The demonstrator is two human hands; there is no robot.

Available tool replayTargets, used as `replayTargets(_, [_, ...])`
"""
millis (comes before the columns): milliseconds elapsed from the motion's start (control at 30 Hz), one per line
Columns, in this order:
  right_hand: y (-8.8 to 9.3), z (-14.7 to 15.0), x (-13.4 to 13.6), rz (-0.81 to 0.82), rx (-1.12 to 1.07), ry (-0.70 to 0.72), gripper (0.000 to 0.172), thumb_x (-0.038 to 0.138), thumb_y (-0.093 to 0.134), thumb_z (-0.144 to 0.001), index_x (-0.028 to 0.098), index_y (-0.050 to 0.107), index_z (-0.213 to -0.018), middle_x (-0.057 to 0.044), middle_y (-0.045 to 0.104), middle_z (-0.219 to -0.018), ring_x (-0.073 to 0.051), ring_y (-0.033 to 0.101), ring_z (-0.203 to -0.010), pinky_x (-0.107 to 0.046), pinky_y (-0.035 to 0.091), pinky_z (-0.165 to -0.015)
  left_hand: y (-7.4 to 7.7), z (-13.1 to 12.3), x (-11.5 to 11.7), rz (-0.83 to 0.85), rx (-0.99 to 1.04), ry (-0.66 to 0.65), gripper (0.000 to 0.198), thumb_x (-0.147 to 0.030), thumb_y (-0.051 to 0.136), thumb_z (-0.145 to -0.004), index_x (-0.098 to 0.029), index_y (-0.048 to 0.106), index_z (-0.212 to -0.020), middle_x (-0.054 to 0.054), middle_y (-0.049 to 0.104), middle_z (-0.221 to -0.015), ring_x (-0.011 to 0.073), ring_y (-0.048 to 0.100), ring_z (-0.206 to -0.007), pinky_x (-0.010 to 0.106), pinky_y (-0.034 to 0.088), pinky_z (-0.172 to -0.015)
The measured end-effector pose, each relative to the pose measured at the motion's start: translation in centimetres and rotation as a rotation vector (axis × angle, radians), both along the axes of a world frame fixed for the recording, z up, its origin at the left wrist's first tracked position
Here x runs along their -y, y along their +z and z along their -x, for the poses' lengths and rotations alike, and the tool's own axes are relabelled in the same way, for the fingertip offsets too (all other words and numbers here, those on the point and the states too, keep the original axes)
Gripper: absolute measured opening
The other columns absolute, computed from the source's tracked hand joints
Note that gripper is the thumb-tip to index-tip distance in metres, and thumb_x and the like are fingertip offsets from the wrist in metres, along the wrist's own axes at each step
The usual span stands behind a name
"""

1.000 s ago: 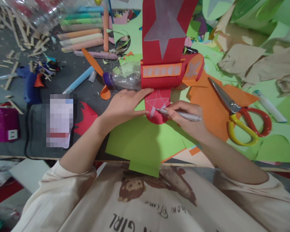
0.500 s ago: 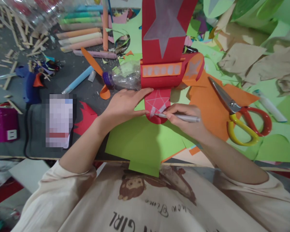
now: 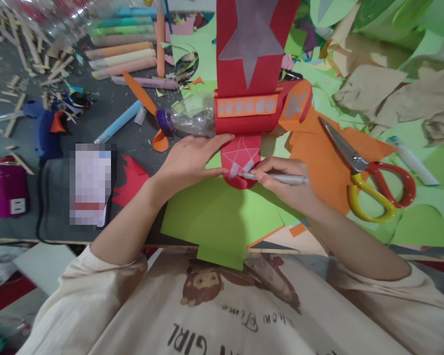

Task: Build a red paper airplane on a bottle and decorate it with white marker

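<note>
In my right hand [image 3: 284,182] is a silver marker [image 3: 286,179], its tip on the lower red paper wing [image 3: 246,184] of a toy plane. A star outline [image 3: 240,153] shows on that wing, partly filled in at its lower points. My left hand [image 3: 192,160] lies with thumb and forefinger apart, their tips pressing the wing's left edge. The plane's body is a clear plastic bottle [image 3: 192,116] wrapped in red paper, with a purple cap [image 3: 165,123] and an orange propeller [image 3: 142,93]. Its upper wing [image 3: 229,74] bears a large silver star.
Scissors [image 3: 362,167] with red and yellow handles lie right of my right hand on orange paper [image 3: 311,162]. To the left are a blue glue gun [image 3: 48,130], a blurred-out phone [image 3: 91,185] and several markers [image 3: 124,64]. Green paper [image 3: 203,212] lies under the wing, overhanging the table edge.
The marker and my right hand have shifted very slightly at the lower points of the star. My left hand stays in place on the wing.
</note>
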State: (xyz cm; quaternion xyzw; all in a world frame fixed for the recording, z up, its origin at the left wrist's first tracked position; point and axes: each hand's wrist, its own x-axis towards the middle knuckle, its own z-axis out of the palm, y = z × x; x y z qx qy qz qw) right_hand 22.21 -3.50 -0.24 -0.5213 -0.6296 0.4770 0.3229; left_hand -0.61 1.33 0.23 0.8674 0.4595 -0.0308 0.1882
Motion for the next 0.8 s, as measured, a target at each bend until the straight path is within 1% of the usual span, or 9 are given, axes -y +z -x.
replayTargets(100, [-0.11,-0.02,0.01,-0.031,-0.024,0.010,0.033,0.047,0.068,-0.083,0.020,0.066,-0.064,-0.001,0.065,-0.058,-0.013,0.055,-0.052,-0.025,0.041,-0.048,0.00,-0.05,0.03,-0.003,-0.009,-0.001,0.070,-0.058,0.060,-0.089,-0.018,0.047,-0.146,0.008,0.070,-0.099,0.0255,0.067,-0.094,0.031,0.043,-0.087])
replayTargets(233, [-0.04,0.02,0.00,-0.053,-0.024,-0.060,0.024,0.035,0.068,-0.084,0.021,0.065,-0.064,-0.001,0.067,-0.062,-0.013,0.058,-0.054,-0.025,0.043,-0.049,0.03,-0.01,0.07,-0.001,-0.011,0.000,0.071,-0.058,0.060,-0.089,-0.017,0.048,-0.145,0.007,0.070,-0.096,0.0249,0.067,-0.091,0.031,0.043,-0.087])
replayTargets(333, [0.01,-0.02,-0.05,-0.051,-0.021,-0.087,0.019,0.029,0.067,-0.082,0.021,0.065,-0.064,-0.001,0.068,-0.063,-0.013,0.058,-0.054,-0.026,0.044,-0.050,0.01,0.04,0.08,-0.006,-0.005,-0.006,0.071,-0.060,0.058,-0.089,-0.017,0.048,-0.145,0.008,0.070,-0.096,0.0248,0.066,-0.090,0.031,0.043,-0.085])
replayTargets(567, [-0.22,-0.18,0.01,-0.012,-0.020,-0.015,0.023,0.038,0.069,-0.081,0.021,0.067,-0.064,-0.002,0.067,-0.061,-0.014,0.058,-0.054,-0.027,0.043,-0.049,0.05,0.01,0.01,0.001,0.001,-0.011,0.071,-0.059,0.059,-0.089,-0.017,0.047,-0.145,0.008,0.070,-0.102,0.0261,0.067,-0.096,0.031,0.043,-0.085])
replayTargets(700, [-0.14,-0.06,0.01,-0.040,-0.042,-0.076,0.020,0.030,0.068,-0.081,0.022,0.066,-0.063,-0.001,0.069,-0.063,-0.014,0.060,-0.055,-0.026,0.045,-0.050,-0.10,0.10,0.05,-0.009,0.012,-0.009,0.071,-0.061,0.058,-0.090,-0.017,0.047,-0.145,0.009,0.070,-0.102,0.0260,0.067,-0.096,0.031,0.043,-0.086])
replayTargets(800, [-0.06,0.01,-0.01,-0.052,-0.047,-0.065,0.018,0.028,0.068,-0.080,0.021,0.066,-0.063,0.000,0.068,-0.060,-0.013,0.059,-0.053,-0.025,0.043,-0.048,-0.18,0.10,0.08,-0.010,0.008,-0.011,0.073,-0.062,0.059,-0.089,-0.017,0.047,-0.146,0.008,0.070,-0.100,0.0258,0.067,-0.094,0.031,0.043,-0.085])
